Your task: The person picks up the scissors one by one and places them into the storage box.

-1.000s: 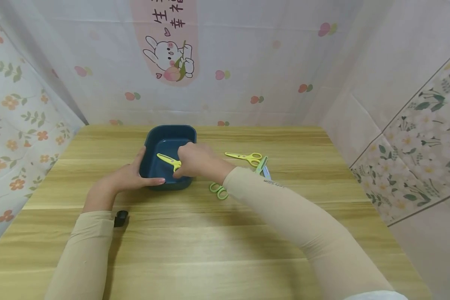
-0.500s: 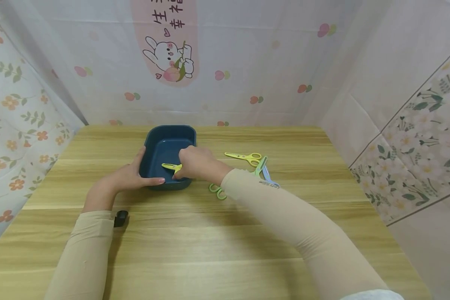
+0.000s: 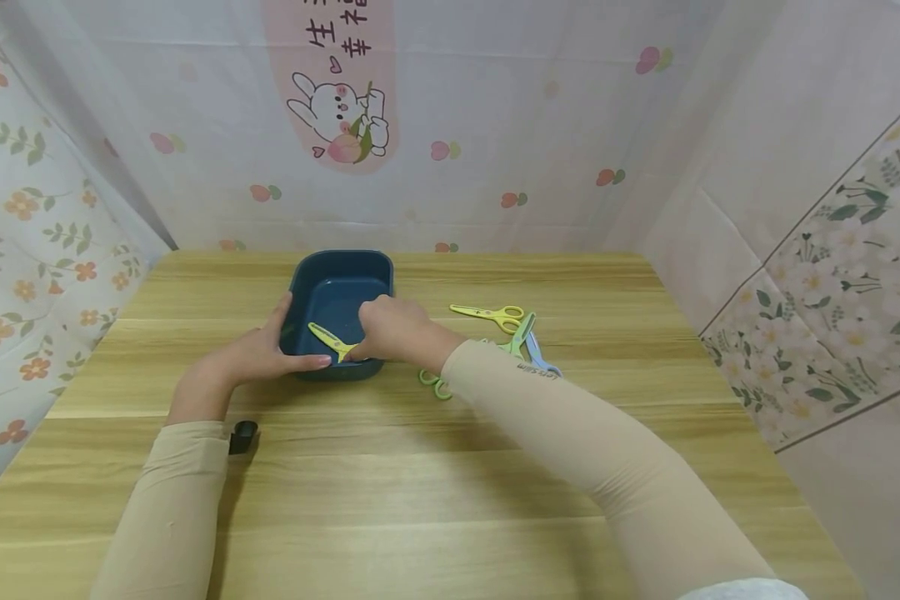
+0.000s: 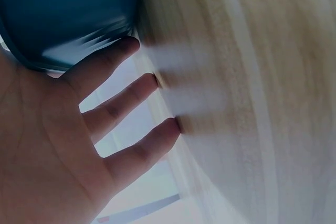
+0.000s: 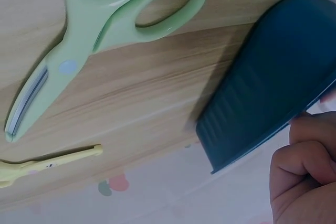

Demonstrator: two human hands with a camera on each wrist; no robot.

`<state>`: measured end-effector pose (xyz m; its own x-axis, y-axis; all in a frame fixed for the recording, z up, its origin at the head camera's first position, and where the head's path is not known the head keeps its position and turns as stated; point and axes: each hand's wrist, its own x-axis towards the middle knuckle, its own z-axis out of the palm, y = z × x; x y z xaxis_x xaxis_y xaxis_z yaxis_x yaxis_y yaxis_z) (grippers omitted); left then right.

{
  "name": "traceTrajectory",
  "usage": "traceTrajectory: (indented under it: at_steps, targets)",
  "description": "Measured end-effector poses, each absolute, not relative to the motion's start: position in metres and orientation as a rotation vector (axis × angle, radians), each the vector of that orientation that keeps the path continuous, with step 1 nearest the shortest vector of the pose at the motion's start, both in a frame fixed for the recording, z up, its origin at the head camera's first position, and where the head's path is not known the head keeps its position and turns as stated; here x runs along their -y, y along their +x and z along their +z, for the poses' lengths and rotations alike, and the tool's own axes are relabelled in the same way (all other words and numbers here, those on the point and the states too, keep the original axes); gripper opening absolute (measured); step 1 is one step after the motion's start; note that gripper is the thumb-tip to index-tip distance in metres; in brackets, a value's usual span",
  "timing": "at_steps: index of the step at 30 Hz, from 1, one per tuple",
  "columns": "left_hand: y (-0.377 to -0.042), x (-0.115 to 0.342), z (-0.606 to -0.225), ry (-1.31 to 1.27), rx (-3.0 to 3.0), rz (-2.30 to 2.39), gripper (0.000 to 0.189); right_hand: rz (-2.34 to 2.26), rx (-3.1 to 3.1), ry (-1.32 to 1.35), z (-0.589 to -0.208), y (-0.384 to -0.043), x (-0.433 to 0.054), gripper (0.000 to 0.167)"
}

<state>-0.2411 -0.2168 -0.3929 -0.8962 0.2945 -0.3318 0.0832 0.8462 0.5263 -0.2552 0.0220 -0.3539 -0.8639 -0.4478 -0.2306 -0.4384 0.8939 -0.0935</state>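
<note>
A dark blue bin (image 3: 341,292) sits at the back left of the table. My left hand (image 3: 258,357) rests against its left side, thumb along the near rim; in the left wrist view the fingers (image 4: 137,153) are spread and straight, tips at the tabletop. Over the bin's near right part, my right hand (image 3: 393,329) grips yellow scissors (image 3: 328,337) by the handle end, which the hand hides. The blades point left, inside the bin walls. In the right wrist view that hand's curled fingers (image 5: 302,163) show beside the bin, the scissors out of sight.
Right of the bin lie another pair of yellow scissors (image 3: 487,314), green scissors (image 3: 523,333) and blue scissors (image 3: 542,357). Green handle loops (image 3: 435,383) show below the right wrist. A small black object (image 3: 243,436) lies by the left forearm. Printed curtains hang behind the table.
The yellow scissors and right hand have moved slightly lower in the bin, and the blades have swung in direction. My left hand and the bin stay in place.
</note>
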Motion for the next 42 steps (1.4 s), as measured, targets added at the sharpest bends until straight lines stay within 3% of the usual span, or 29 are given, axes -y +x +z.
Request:
traceTrajectory:
  at_steps: [22,42]
  targets:
    - [-0.243,0.216,-0.394,0.253,-2.631,0.693,0.141,-0.145,-2.873,-0.667,-0.329,-0.258,-0.073,0.053]
    - [-0.242,0.218,-0.395,0.244,-2.621,0.712,0.139,-0.095,-2.905,-0.488,-0.317,-0.268,-0.150,0.084]
